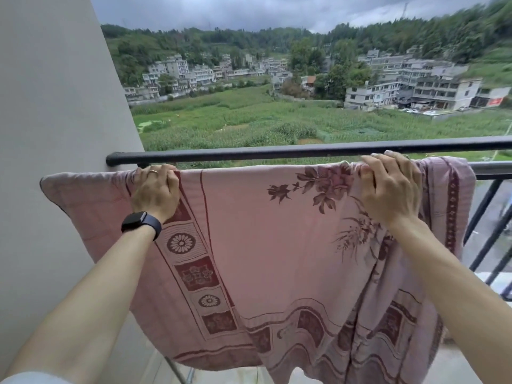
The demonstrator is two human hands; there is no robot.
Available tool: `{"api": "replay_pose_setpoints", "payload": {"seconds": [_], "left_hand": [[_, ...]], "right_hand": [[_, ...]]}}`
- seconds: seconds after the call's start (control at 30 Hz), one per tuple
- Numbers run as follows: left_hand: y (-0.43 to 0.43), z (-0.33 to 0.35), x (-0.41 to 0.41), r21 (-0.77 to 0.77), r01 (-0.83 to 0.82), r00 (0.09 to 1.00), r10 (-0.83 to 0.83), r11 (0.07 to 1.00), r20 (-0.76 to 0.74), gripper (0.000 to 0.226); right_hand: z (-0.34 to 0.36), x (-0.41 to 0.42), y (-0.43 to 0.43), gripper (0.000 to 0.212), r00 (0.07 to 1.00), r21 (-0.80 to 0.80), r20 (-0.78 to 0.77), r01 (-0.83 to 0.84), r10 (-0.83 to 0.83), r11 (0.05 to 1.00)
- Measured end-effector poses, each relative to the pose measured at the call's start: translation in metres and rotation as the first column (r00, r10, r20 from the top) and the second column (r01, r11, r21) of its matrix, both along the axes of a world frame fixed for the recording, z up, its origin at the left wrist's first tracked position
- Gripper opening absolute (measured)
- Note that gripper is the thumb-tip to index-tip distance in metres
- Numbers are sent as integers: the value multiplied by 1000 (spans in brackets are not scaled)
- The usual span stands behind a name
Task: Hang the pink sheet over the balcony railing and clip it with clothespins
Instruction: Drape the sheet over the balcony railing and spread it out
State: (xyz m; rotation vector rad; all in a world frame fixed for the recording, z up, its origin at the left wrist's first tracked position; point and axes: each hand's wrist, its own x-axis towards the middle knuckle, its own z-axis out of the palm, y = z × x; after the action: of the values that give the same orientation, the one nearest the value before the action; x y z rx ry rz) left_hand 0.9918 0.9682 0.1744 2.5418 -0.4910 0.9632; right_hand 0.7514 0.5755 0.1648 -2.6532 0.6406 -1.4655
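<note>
Both arms extended up from the lower corners of the frame, bare forearms. Left hand point(155, 189) left of centre, knuckles up, fingers curled shut in a grip, ring on 1 finger. Right hand point(392, 187) right of centre, palm down, fingers bent over forward, tips at the top

Soft woven cloth, matt, on the pink sheet point(277, 245), printed with dark red flowers and border motifs. Smooth black-painted metal with a faint sheen on the balcony railing point(277, 153). Glossy black face and matt strap on the wristwatch point(141, 224). Flat, matt plaster on the left wall point(55, 106).
</note>
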Motion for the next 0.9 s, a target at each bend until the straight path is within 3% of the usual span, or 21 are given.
{"api": "replay_pose_setpoints", "payload": {"seconds": [0.07, 0.17, 0.33, 0.47, 0.57, 0.77, 0.9], "left_hand": [[-14, 5, -8, -73, -23, 1000, 22, 997, -18, 42], [-55, 7, -36, -140, 110, 993, -104, 984, 46, 33], [-156, 11, -95, 46, 343, 936, -346, 938, 62, 42], [-188, 7, -107, 83, 292, 955, -295, 953, 27, 42], [-185, 3, -104, 67, 245, 966, -249, 967, 72, 44], [-183, 4, -102, 44, 215, 975, -217, 976, 43, 48], [-191, 12, -111, 75, 138, 990, -140, 988, 29, 49]], "right_hand": [[-3, -5, -3, 44, 1000, -40, 3, -11, 11, 999], [-1, -11, -6, 37, 997, -7, 62, 40, -39, 999], [3, -30, -44, 31, 993, 93, -48, 112, -108, 989], [2, -40, -60, 39, 989, -56, -127, 68, -75, 996], [6, -54, -82, 40, 990, -84, -103, 93, -101, 992], [2, -112, -164, 47, 976, 82, 6, 215, -216, 973], [3, -98, -153, 41, 973, 218, 53, 209, -226, 953]]}}
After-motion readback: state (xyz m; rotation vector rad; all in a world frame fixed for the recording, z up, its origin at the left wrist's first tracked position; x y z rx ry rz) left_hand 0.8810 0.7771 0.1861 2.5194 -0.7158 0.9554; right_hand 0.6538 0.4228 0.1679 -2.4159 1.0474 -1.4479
